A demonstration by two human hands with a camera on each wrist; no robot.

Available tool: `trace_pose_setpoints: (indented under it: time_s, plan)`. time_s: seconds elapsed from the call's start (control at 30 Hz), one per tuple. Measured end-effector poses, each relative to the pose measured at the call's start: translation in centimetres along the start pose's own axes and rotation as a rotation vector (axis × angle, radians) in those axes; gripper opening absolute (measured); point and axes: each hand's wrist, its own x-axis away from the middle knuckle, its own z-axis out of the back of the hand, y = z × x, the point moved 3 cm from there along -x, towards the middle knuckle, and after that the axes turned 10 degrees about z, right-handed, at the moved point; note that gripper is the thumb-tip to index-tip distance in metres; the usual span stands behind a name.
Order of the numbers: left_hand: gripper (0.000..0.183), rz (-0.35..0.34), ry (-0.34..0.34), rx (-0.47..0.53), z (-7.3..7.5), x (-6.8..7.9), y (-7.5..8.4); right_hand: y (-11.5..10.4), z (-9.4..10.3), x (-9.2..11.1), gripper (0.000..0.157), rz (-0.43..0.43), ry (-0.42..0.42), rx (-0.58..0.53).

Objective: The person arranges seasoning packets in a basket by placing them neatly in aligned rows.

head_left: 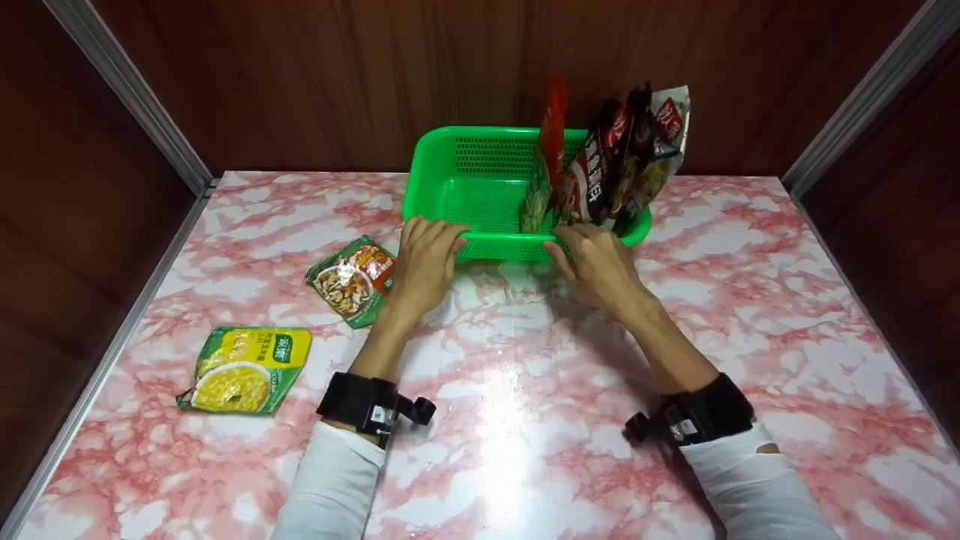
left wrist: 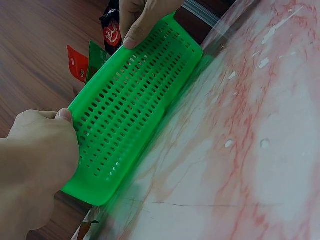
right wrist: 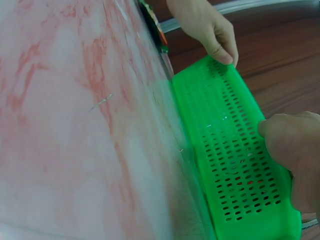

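A green plastic basket [head_left: 480, 246] with slotted walls stands at the back of the table. My left hand [head_left: 427, 255] grips its near rim towards the left, thumb on the outer wall and fingers over the edge. Farther right on the same rim, my right hand [head_left: 600, 262] holds on in the same way. Both grips show in the left wrist view, where the left hand [left wrist: 42, 155] is at the lower end of the basket [left wrist: 125, 105]. Inside, on the right, stand a red and green packet [head_left: 551, 150] and several dark food pouches [head_left: 600, 165].
A green packet with a red panel [head_left: 352, 281] lies on the table just left of my left forearm. Nearer the left edge lies a yellow and green packet [head_left: 247, 371]. Brown wooden panels [head_left: 315, 82] stand behind the marbled table [head_left: 510, 420] and at its sides.
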Motion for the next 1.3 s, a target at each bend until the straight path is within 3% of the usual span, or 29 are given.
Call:
trace_pose_setpoints:
  time_s: [0.33, 0.57, 0.7, 0.8, 0.93, 1.13, 1.3]
  plan:
    - [0.037, 0.072, -0.117, 0.085, 1.8, 0.4, 0.0, -0.4, -0.3, -0.3, 0.033, 0.010, 0.005, -0.006]
    - [0.037, 0.096, -0.039, 0.102, 4.9, 0.7, -0.9, -0.3, -0.2, 0.0, 0.032, 0.009, 0.015, 0.005]
    - [0.033, 0.092, 0.013, 0.096, 7.3, 1.0, -2.4, -0.1, -0.1, 0.2, 0.032, 0.007, 0.023, 0.014]
    - [0.030, 0.105, 0.000, 0.087, 8.9, 1.3, -3.9, 0.0, -0.1, 0.2, 0.033, 0.002, 0.022, 0.008]
    - [0.032, 0.153, -0.145, 0.058, 10.0, 2.0, -5.9, 0.1, -0.1, 0.3, 0.033, -0.007, 0.011, -0.005]
    - [0.053, 0.231, -0.453, -0.051, 9.4, 2.5, -8.2, 0.3, 0.1, 0.2, 0.032, -0.017, 0.034, -0.015]
    - [0.074, 0.289, -0.571, -0.132, 8.7, 2.7, -9.6, 0.1, -0.1, 0.1, 0.034, -0.016, 0.019, -0.020]
